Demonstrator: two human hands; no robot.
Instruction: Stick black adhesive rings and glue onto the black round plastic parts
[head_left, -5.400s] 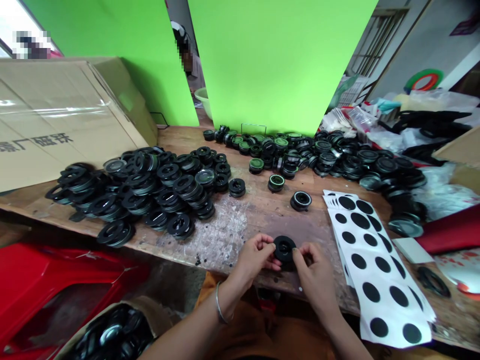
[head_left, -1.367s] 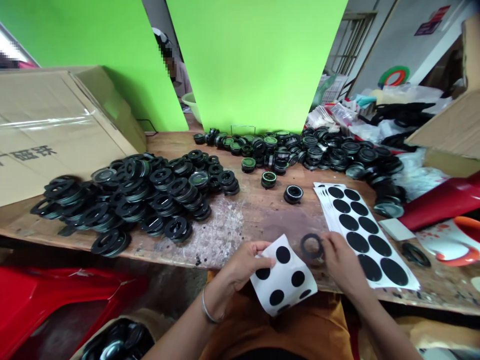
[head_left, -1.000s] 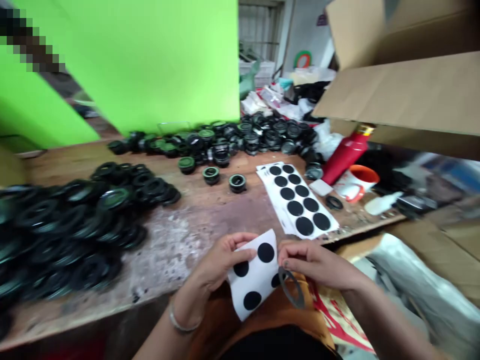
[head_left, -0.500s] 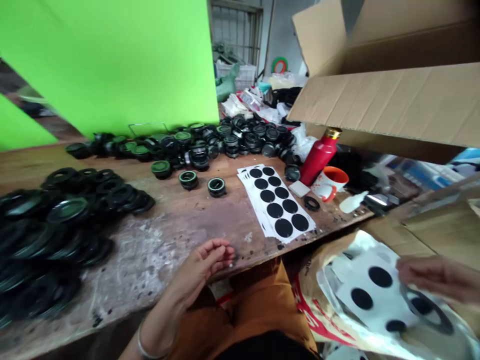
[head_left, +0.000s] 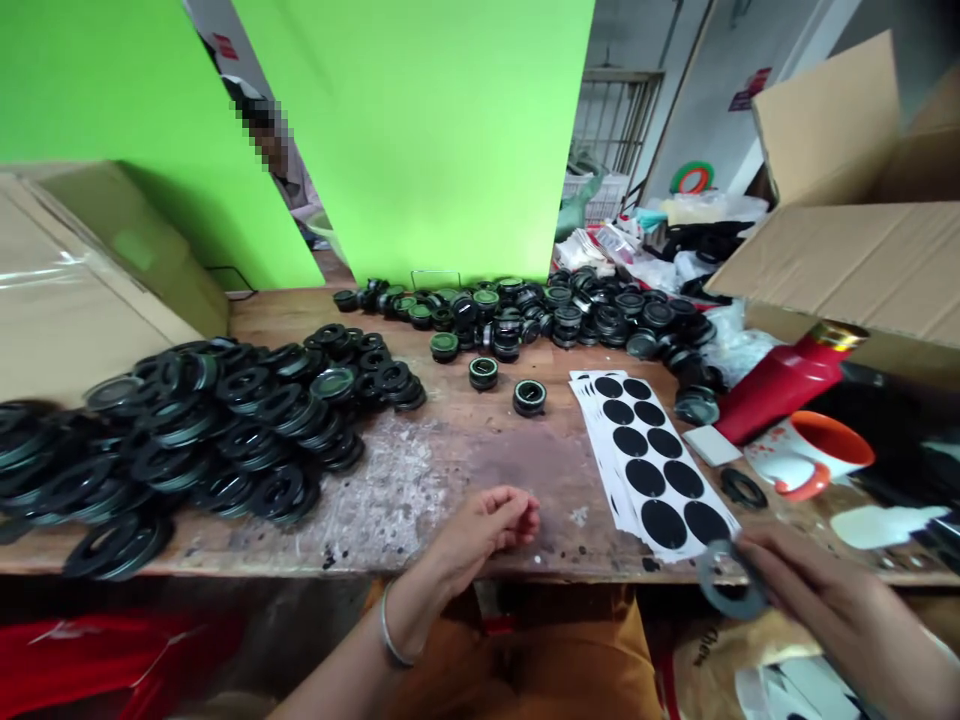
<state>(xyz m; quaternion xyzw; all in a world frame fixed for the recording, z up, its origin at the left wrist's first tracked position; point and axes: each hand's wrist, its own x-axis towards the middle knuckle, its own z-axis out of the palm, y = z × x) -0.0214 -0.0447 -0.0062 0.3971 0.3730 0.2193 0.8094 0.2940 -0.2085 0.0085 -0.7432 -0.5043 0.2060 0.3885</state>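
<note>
My right hand (head_left: 832, 590) pinches a flat grey ring (head_left: 733, 590) by its edge, over the table's front edge. The ring is slightly blurred by motion. Just behind it lies a stack of white sheets (head_left: 616, 450) with round black stickers. My left hand (head_left: 499, 525) rests near the front edge, fingers curled with the thumb against them, and nothing shows in it. Beyond that hand stand two small round black parts with pale rims, one part (head_left: 529, 398) and another part (head_left: 483, 373).
A heap of black ring-shaped parts (head_left: 247, 420) covers the left of the table. More round parts (head_left: 510, 310) line the back. At right are a red bottle (head_left: 780, 395), a mug (head_left: 832, 445), a black ring (head_left: 742, 488) and a cardboard box (head_left: 847, 270). A person (head_left: 296, 190) appears behind green panels.
My right hand has come up and left from the bag of sticker sheets to the table edge, carrying the ring. The view has turned left. My left hand stays curled by the edge.
</note>
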